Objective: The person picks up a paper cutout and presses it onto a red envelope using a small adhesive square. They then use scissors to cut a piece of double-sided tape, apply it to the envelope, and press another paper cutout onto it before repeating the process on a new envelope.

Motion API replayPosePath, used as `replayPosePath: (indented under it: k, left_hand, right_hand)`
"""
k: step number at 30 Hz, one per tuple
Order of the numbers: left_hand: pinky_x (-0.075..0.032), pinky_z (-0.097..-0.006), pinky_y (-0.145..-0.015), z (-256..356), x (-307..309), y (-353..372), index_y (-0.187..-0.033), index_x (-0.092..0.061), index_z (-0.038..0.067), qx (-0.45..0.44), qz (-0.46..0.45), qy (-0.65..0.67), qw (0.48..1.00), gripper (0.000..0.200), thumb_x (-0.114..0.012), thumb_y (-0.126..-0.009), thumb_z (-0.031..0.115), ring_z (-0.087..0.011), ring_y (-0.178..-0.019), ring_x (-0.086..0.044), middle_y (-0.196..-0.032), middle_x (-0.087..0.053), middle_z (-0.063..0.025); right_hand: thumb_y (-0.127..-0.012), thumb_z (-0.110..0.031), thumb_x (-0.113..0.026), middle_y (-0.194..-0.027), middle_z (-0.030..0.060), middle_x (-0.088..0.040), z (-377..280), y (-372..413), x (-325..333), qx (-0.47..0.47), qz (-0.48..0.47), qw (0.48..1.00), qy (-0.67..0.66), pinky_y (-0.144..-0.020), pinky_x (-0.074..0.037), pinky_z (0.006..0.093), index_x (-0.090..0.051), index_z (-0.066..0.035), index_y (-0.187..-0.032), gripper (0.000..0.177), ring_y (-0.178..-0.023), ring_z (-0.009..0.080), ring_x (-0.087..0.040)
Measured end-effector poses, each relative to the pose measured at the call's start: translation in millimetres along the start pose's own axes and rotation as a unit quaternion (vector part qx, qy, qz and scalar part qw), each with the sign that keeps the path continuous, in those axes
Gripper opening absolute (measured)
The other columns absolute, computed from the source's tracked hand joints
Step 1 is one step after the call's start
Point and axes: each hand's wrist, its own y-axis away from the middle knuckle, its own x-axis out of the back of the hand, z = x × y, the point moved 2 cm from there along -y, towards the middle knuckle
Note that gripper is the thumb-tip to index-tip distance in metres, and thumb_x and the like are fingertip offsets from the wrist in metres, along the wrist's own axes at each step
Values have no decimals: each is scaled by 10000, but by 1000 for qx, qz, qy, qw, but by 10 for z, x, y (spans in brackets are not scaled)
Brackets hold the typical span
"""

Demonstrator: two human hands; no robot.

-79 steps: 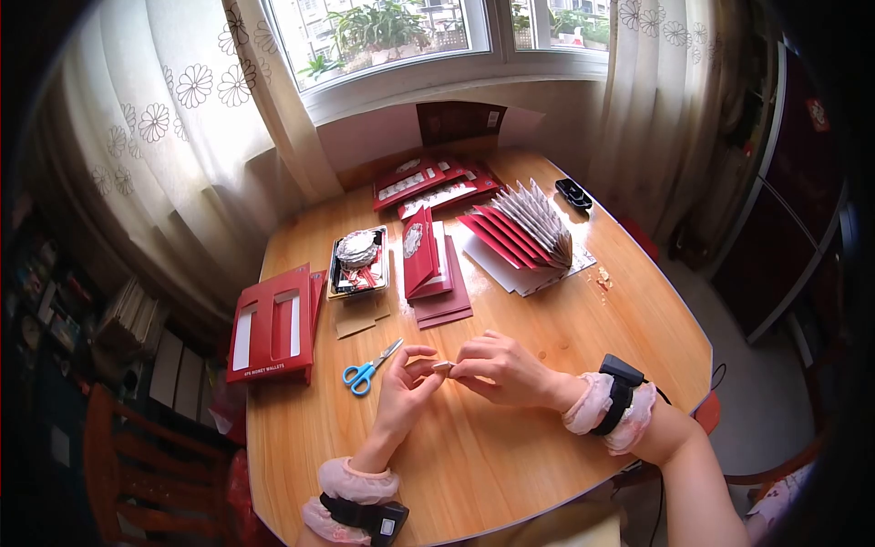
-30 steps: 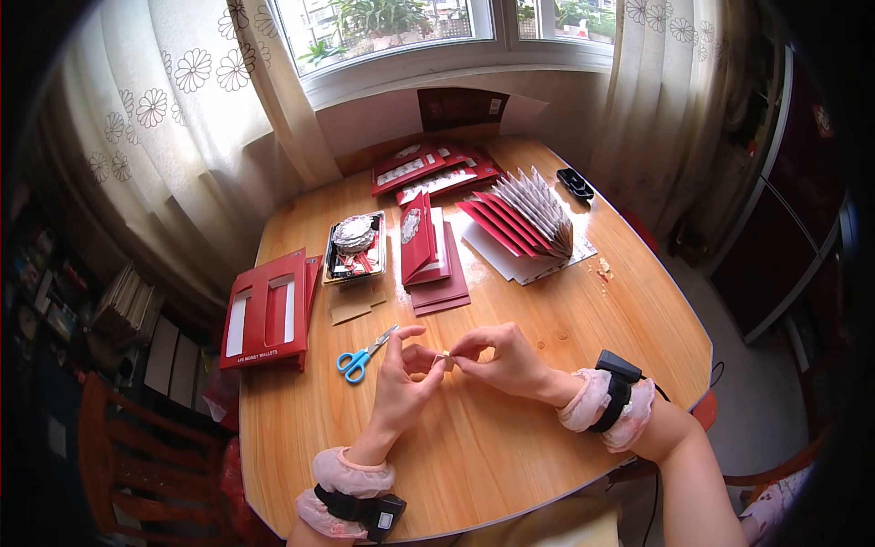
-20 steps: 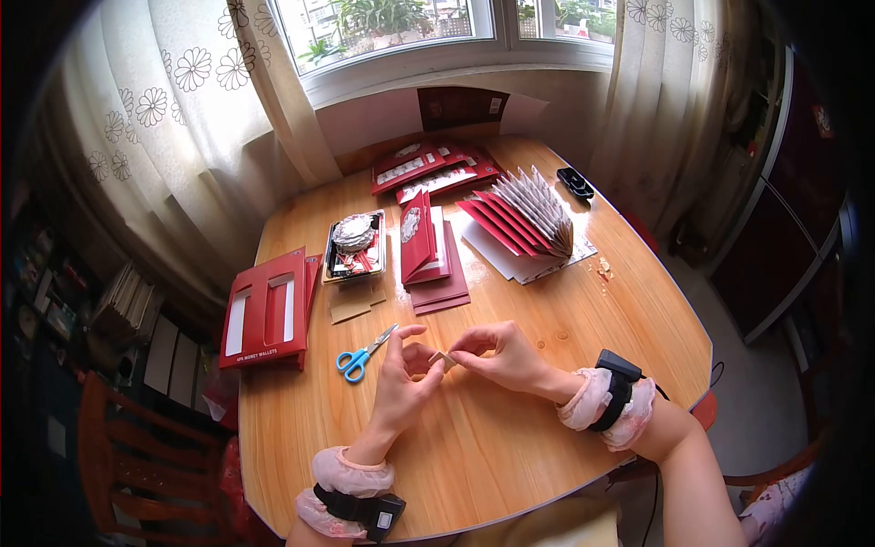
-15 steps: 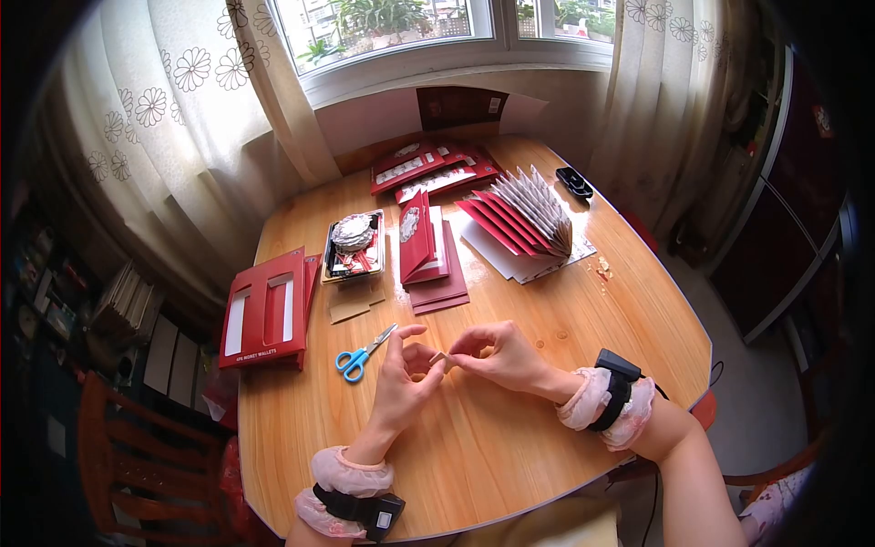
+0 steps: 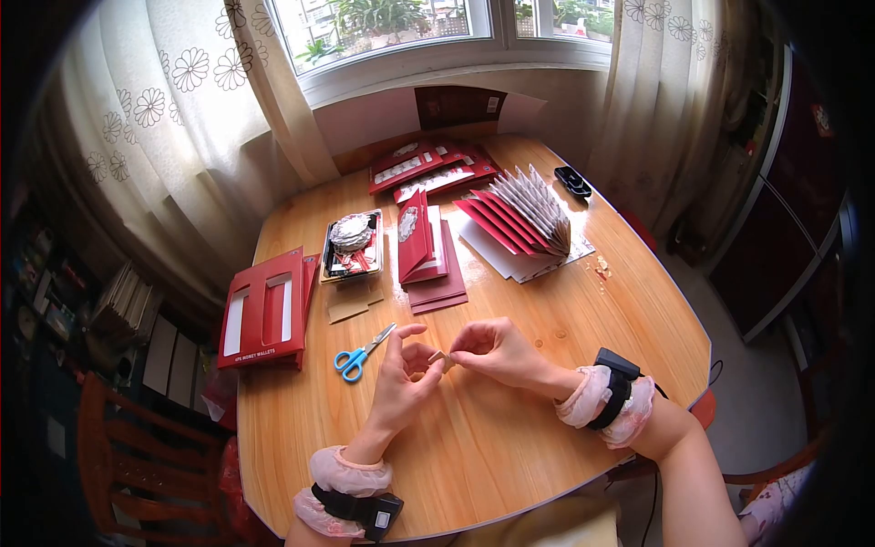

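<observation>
Over the near middle of the table, my left hand (image 5: 401, 378) pinches a small tan piece (image 5: 438, 356) between thumb and fingers. My right hand (image 5: 499, 354) is closed in a pinch just beside it, thumb and forefinger together at the piece's edge. What the right fingertips hold is too small to make out. Blue-handled scissors (image 5: 351, 365) lie left of my left hand, blades slightly apart. Tan sheets (image 5: 349, 312) lie flat beyond the scissors. A folded red card wallet (image 5: 419, 242) stands on dark red cards (image 5: 440, 296) farther back.
Red printed packs (image 5: 266, 314) are stacked at the left edge. A tray (image 5: 330, 276) holds white round labels (image 5: 351, 233). A fanned stack of red wallets (image 5: 524, 219) stands right of centre, a black holder (image 5: 572, 182) behind it. More red wallets (image 5: 428, 169) lie at the back.
My right fingertips have shifted slightly at the tan piece, showing a little more of a gap from my left thumb. The left hand keeps its pinch; the table items stay put.
</observation>
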Motion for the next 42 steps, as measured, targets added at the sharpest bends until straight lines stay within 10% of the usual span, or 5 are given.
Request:
replayPosePath:
  k: [42]
  left_hand:
    - [-541, -241, -819, -34, 13, 11, -1294, -483, 39, 24, -29, 0, 999, 422, -662, -918, -30, -129, -936, -677, -1011, -667, -63]
  right_hand:
    - [-869, -95, -749, -854, 29, -695, 110, -45, 10, 5, -10, 999, -48, -691, -519, 228, -659, -12, -955, 150, -789, 70, -653]
